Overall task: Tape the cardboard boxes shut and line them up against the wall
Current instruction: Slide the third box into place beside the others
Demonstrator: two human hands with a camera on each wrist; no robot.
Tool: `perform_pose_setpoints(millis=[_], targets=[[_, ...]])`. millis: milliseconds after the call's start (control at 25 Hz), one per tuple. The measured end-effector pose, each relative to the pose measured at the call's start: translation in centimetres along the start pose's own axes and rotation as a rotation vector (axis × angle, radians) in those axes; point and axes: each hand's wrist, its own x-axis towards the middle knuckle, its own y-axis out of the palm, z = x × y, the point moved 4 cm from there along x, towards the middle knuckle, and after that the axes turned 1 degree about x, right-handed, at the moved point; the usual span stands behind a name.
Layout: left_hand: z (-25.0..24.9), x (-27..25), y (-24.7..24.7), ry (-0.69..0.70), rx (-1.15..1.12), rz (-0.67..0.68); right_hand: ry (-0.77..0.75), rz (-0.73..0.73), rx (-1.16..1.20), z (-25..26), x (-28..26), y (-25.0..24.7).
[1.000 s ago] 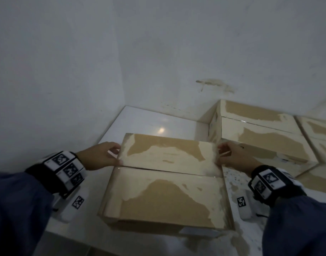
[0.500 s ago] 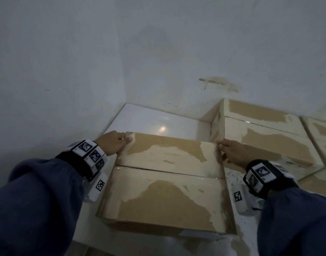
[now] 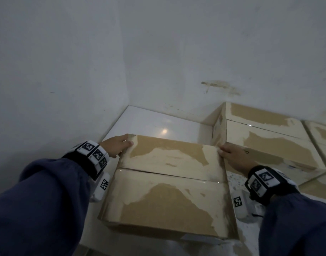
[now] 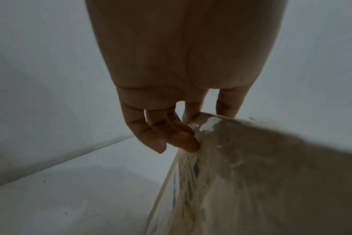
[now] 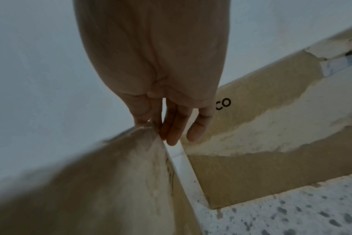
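A taped cardboard box [image 3: 169,182] with torn, whitish patches lies on the floor in front of me, short of the back wall. My left hand [image 3: 119,146] grips its far left corner, thumb on the lid and fingers [image 4: 177,136] curled against the side. At the far right corner my right hand [image 3: 230,154] holds it, fingers [image 5: 175,127] down in the gap beside the box [image 5: 90,182]. A second taped box [image 3: 265,139] stands against the back wall just right of that gap. The box's near side is hidden.
Two white walls meet in a corner [image 3: 128,89] ahead on the left. Bare white floor tile [image 3: 158,124] lies between the held box and the back wall. Another box [image 3: 323,133] sits at the right edge. Speckled floor [image 5: 291,214] shows on the right.
My left hand has slid forward along the box's left edge, from near the lid seam to the far corner. The right hand has stayed at the far right corner.
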Motion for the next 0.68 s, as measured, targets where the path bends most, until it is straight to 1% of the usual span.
perform_pose_setpoints(millis=[80,160,240,280,320,400,520,600,680], targets=[[0.3,0.5,-0.2,-0.014,-0.004,0.005,0.02,0.019,-0.006,0.1,-0.2,-0.3],[0.5,1.0,-0.8,-0.009,0.027,-0.052,0.041,0.051,-0.043,0.1,0.0,-0.3],[-0.3,0.9,-1.4,0.054,0.014,-0.139,0.023,0.077,-0.127,0.1,0.3,0.0],[-0.8,0.9,-1.5,0.111,0.02,-0.158,0.016,0.077,-0.172,0.3,0.2,0.1],[-1.3,0.8,-1.5,0.164,0.047,-0.155,0.021,0.072,-0.182,0.1,0.2,0.1],[-1.7,0.9,-1.3,0.218,0.126,-0.147,0.04,0.058,-0.144,0.1,0.1,-0.1],[-1.3,0.5,-1.6,0.169,0.088,-0.167,0.005,0.029,-0.152,0.2,0.0,-0.3],[-1.0,0.0,-1.8,0.144,0.071,-0.199,-0.012,-0.005,-0.073,-0.1,0.0,-0.5],[-1.0,-0.5,-1.6,0.162,0.077,-0.225,-0.02,-0.025,-0.004,-0.5,-0.4,-0.5]])
